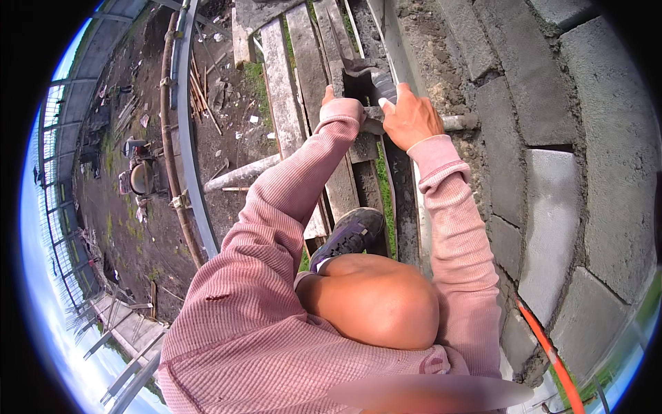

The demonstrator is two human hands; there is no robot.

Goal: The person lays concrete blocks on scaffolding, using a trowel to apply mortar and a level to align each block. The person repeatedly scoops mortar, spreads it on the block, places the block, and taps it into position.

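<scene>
A dented grey metal container (381,84) with a dark opening rests on the scaffold planks ahead of me. My right hand (414,119) is closed at its right side, thumb and forefinger at the rim. My left hand (329,94) is at the container's left side. Only a raised digit shows clearly there; the pink cuff hides the rest, so its grip cannot be made out. A grey round pole (460,123) runs crosswise under my right hand toward the wall. Below my arms, my bent knee (376,303) and dark shoe (352,234) are over the planks.
Weathered planks (283,90) with gaps form the narrow footing. A grey block wall (510,103) with mortar joints rises at right, an orange tube (552,352) near it. Left, a bamboo pole (169,124) and metal rail (185,124) border lower ground with a mixer-like machine (141,176).
</scene>
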